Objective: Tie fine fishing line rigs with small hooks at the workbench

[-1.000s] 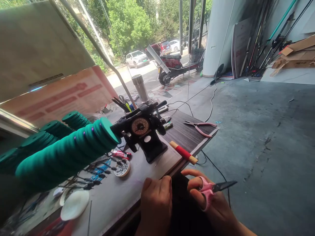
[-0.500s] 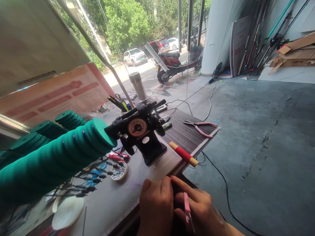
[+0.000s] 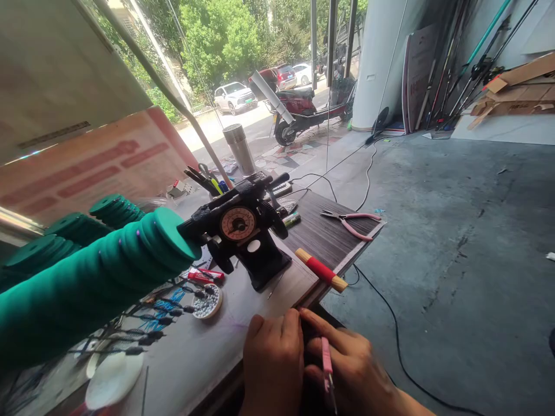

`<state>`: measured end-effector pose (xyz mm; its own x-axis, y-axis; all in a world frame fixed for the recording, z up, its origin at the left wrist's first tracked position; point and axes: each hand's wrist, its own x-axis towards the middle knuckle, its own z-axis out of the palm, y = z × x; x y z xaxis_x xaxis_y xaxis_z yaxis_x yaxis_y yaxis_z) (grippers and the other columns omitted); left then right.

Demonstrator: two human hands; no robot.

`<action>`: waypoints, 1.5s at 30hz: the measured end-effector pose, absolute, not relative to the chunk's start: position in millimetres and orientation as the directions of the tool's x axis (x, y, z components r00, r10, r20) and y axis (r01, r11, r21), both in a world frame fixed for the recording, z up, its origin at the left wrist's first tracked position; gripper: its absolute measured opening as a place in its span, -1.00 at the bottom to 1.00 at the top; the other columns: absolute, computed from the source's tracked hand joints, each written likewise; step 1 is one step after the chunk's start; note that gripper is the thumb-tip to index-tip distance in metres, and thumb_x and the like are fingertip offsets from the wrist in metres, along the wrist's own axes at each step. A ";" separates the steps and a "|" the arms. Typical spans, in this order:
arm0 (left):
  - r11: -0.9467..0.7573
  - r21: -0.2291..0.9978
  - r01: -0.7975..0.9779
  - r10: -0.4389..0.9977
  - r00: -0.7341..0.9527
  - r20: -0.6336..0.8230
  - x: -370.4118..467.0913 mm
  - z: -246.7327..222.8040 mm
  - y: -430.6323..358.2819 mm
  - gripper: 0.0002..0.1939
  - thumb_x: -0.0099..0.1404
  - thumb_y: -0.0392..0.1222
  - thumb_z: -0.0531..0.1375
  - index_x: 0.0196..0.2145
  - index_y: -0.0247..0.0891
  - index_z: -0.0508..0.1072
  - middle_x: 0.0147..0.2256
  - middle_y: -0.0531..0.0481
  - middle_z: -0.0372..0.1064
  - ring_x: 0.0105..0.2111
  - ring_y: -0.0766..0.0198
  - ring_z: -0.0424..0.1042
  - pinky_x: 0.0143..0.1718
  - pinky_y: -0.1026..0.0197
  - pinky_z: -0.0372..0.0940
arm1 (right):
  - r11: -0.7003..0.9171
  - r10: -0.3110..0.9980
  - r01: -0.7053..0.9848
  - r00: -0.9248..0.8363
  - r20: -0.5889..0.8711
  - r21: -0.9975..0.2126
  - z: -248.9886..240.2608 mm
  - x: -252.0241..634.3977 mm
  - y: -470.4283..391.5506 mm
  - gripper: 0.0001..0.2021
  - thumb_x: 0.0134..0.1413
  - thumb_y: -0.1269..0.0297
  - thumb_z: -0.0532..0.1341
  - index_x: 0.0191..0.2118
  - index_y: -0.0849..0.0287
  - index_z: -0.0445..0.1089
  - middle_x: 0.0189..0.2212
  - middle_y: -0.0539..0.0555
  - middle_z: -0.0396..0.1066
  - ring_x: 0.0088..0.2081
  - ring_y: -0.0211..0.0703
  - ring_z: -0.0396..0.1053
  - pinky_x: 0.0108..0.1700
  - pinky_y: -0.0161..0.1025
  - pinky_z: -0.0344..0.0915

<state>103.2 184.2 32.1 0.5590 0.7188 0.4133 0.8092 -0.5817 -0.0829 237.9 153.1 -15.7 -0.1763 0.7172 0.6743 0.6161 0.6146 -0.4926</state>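
Ideally, the right hand [image 3: 358, 361] at lower centre, its grip closed around pink scissors [image 3: 326, 357], angles them clear of the left hand [image 3: 274, 353], whose curled-closed grip hides any contents.

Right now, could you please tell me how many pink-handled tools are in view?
2: the scissors in the right hand, and the pliers lying on the tabletop near its corner. Others may be hidden.
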 end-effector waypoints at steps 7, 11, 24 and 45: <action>-0.583 -0.105 0.806 0.681 0.554 0.479 94.6 41.7 177.8 -0.77 0.38 -0.27 -0.11 -0.24 -0.32 0.33 -0.53 0.05 0.48 -0.62 0.28 0.41 -0.48 0.17 0.12 | 0.604 0.713 0.646 -0.174 0.680 -0.468 -13.4 238.9 153.7 -0.51 0.32 0.14 -0.18 -0.44 0.23 0.36 -0.16 0.33 0.45 -0.53 -0.20 0.43 -0.51 -0.27 0.27; -0.601 -0.117 0.791 0.646 0.566 0.512 90.3 41.5 177.0 -0.80 0.38 -0.26 -0.08 -0.24 -0.32 0.31 -0.51 0.04 0.49 -0.61 0.31 0.42 -0.48 0.19 0.12 | 0.608 0.713 0.639 -0.178 0.678 -0.472 -14.5 238.9 153.6 -0.52 0.32 0.15 -0.18 -0.43 0.23 0.36 -0.17 0.30 0.46 -0.52 -0.21 0.43 -0.50 -0.27 0.26; -0.564 -0.042 0.825 0.715 0.513 0.475 89.3 38.0 174.4 -0.75 0.26 -0.42 -0.05 -0.50 -0.19 0.24 -0.65 0.12 0.30 -0.63 0.27 0.33 -0.49 0.20 0.08 | 0.594 0.713 0.652 -0.155 0.684 -0.472 -7.7 238.6 153.8 -0.52 0.32 0.14 -0.17 -0.46 0.22 0.36 -0.18 0.30 0.47 -0.57 -0.24 0.39 -0.52 -0.27 0.25; -0.347 0.564 0.749 0.933 0.213 0.291 84.4 40.4 158.8 -0.82 0.26 -0.22 0.03 -0.48 -0.15 0.34 -0.60 0.13 0.29 -0.58 0.28 0.30 -0.51 0.25 0.15 | 0.306 0.924 0.309 -0.325 0.203 -0.900 -4.5 272.3 141.8 -0.63 0.03 0.00 0.12 -0.61 0.15 0.14 -0.53 0.00 0.22 -0.57 -0.30 0.11 -0.51 -0.32 0.08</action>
<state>84.4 158.8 40.4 0.2131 0.9326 0.2914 0.7494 -0.3474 0.5637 272.3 141.8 -4.5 -0.3253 0.9236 0.2028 0.3086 0.3064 -0.9005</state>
